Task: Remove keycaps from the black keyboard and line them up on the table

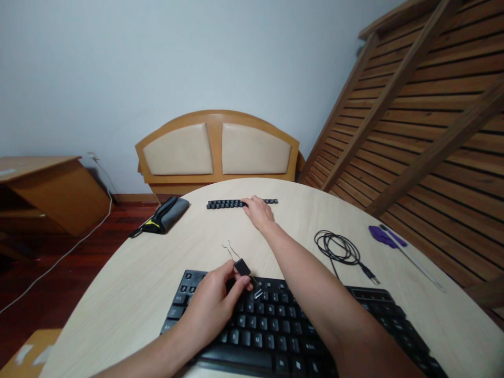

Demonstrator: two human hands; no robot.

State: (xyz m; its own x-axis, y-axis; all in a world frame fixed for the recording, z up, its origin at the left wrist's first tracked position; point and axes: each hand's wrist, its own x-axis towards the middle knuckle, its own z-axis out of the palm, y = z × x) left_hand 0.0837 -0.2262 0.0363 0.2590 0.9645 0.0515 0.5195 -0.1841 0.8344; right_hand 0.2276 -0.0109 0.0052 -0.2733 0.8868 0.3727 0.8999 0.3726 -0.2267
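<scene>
My left hand is closed around a keycap puller with a black body and thin wire ends, held above the black keyboard. Some key positions at the keyboard's upper left show no caps. Stretched across the table, my right hand has its fingertips pinched at the two rows of loose black keycaps. It appears to grip one keycap, though the fingers partly hide it. More caps lie to the right of this hand.
On the round table lie a coiled black cable, a purple cloth with a slim white-handled brush, and a grey-black folded pouch at the left. A wooden headboard stands beyond the far edge.
</scene>
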